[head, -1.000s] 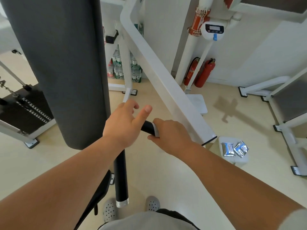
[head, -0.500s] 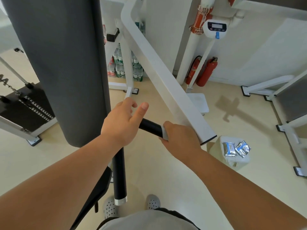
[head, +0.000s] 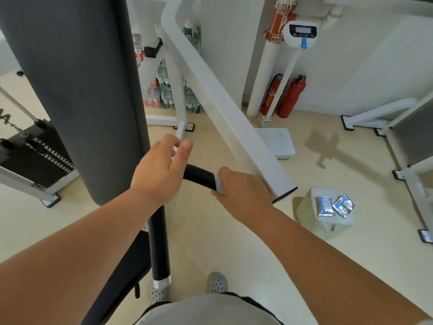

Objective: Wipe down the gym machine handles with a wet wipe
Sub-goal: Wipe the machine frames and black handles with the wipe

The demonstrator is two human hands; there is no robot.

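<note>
Head view: the right hand [head: 243, 192] is wrapped around the black, smooth, round handle [head: 199, 175], fingers curled over a white wipe [head: 219, 185] pressed against it. The left hand [head: 159, 174] rests at the handle's bend, fingers loosely spread. Beyond slants a white square beam [head: 225, 109]; two foil packets [head: 335, 205] lie on a tub.

We've only got one view: a wide-angle head cam, looking steeply down and forward. Both forearms run in from 6 o'clock, close up, own shoes [head: 218, 282] at the bottom, the far wall [head: 375, 55] toward 12–1 o'clock.
</note>
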